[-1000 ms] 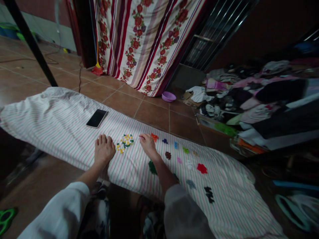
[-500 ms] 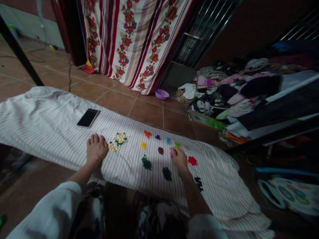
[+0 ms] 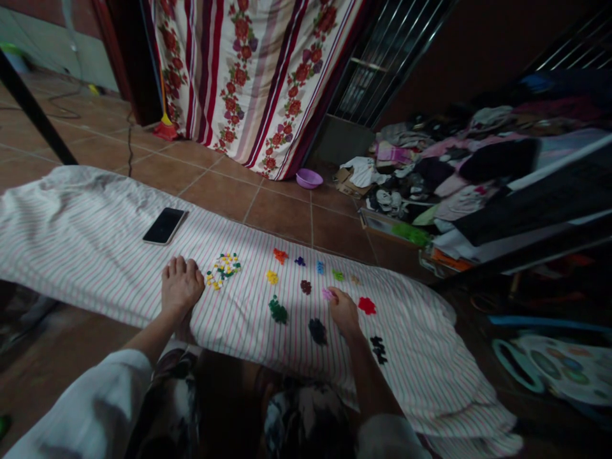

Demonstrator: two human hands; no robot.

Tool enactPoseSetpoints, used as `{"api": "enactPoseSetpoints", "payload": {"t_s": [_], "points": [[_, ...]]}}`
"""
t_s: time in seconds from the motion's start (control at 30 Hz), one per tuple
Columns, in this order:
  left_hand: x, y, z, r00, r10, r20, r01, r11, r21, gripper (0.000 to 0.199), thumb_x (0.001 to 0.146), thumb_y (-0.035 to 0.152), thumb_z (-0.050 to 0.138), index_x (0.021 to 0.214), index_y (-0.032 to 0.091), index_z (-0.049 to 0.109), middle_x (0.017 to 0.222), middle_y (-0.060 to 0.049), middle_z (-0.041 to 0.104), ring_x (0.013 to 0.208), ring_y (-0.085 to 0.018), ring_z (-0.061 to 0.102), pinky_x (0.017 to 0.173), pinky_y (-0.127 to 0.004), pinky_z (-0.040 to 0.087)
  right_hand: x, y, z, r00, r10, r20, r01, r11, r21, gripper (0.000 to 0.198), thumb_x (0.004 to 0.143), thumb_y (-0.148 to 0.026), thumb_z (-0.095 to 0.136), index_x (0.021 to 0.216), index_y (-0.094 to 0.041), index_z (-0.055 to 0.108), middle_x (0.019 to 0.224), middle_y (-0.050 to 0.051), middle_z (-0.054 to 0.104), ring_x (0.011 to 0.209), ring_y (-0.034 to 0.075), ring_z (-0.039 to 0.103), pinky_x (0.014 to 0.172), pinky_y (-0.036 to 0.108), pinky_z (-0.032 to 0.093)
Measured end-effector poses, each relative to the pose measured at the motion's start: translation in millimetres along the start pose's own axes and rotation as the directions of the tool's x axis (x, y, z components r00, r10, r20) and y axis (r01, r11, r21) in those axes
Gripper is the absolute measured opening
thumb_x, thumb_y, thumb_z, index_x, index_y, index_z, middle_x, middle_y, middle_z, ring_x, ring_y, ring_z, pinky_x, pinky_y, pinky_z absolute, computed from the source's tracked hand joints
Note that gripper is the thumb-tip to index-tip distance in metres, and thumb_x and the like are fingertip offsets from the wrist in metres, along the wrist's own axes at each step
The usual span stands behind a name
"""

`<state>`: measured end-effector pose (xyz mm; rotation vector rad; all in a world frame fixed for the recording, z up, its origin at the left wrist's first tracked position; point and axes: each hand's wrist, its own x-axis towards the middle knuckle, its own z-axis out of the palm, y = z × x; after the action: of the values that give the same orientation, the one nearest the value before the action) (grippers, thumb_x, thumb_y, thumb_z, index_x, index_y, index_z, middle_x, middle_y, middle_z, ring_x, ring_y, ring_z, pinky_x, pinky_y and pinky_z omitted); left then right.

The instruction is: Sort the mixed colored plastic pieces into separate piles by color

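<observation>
My left hand (image 3: 180,285) rests palm down, fingers stretched out, on a striped cloth (image 3: 115,210), just left of a mixed cluster of small yellow, white and green pieces (image 3: 224,271). With fingers and thumb pressed together, my right hand (image 3: 344,312) is at a little heap of pink pieces (image 3: 327,294); whether a piece is between the fingertips is too small to tell. Around it lie heaps of one colour each: brown pieces (image 3: 306,287), light green pieces (image 3: 338,275), red pieces (image 3: 367,306), dark navy pieces (image 3: 317,331) and black pieces (image 3: 378,350).
A phone (image 3: 165,225) lies on the cloth beyond my left hand. Orange pieces (image 3: 280,255), yellow pieces (image 3: 272,277) and dark green pieces (image 3: 278,310) sit mid-cloth. On the tiled floor are a purple basin (image 3: 309,179) and a large pile of clothes (image 3: 449,159).
The view has shifted slightly. My right fingers have moved a little off the pink heap, which now shows more to their left. My left hand stays on the cloth.
</observation>
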<state>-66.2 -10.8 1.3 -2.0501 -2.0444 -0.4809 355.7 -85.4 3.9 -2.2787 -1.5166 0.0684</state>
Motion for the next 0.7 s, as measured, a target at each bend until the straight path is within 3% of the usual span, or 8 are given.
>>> {"api": "enactPoseSetpoints", "payload": {"t_s": [0.2, 0.43, 0.57, 0.7], "points": [[0, -1, 1, 1.000, -0.004, -0.006, 0.003, 0.999, -0.050, 0.037, 0.089, 0.031, 0.035, 0.110, 0.011, 0.058, 0.127, -0.023, 0.056, 0.128, -0.037, 0.044, 0.101, -0.050, 0.034, -2, 5, 5, 0.996, -0.035, -0.078, 0.042, 0.995, 0.085, 0.043, 0.075, -0.014, 0.040, 0.105, -0.017, 0.071, 0.100, 0.012, 0.071, 0.096, 0.024, 0.064, 0.092, 0.040, 0.049], [1, 0, 2, 1.000, -0.004, -0.005, 0.004, 1.000, 0.011, 0.036, 0.090, 0.031, 0.035, 0.110, 0.012, 0.058, 0.126, -0.022, 0.056, 0.127, -0.036, 0.046, 0.101, -0.048, 0.034, -1, 3, 2, 0.995, -0.023, -0.093, 0.031, 0.995, 0.093, 0.040, 0.073, -0.017, 0.042, 0.101, -0.017, 0.071, 0.099, 0.013, 0.069, 0.094, 0.024, 0.063, 0.090, 0.040, 0.049], [1, -1, 2, 1.000, -0.001, -0.011, 0.001, 1.000, 0.009, 0.038, 0.091, 0.031, 0.034, 0.112, 0.011, 0.057, 0.129, -0.022, 0.055, 0.127, -0.036, 0.046, 0.102, -0.049, 0.033, 2, -16, 1, 0.988, -0.092, -0.123, 0.108, 0.985, 0.134, 0.037, 0.076, -0.024, 0.042, 0.098, -0.018, 0.071, 0.100, 0.011, 0.069, 0.092, 0.023, 0.063, 0.088, 0.038, 0.049], [2, -1, 3, 1.000, -0.001, -0.016, 0.001, 1.000, -0.004, 0.039, 0.091, 0.031, 0.034, 0.114, 0.010, 0.057, 0.130, -0.023, 0.055, 0.128, -0.036, 0.045, 0.103, -0.049, 0.033, 3, -56, 10, 0.972, -0.215, -0.095, 0.232, 0.945, 0.229, 0.033, 0.079, -0.028, 0.043, 0.092, -0.018, 0.071, 0.093, 0.009, 0.070, 0.084, 0.021, 0.064, 0.082, 0.034, 0.050]]}}
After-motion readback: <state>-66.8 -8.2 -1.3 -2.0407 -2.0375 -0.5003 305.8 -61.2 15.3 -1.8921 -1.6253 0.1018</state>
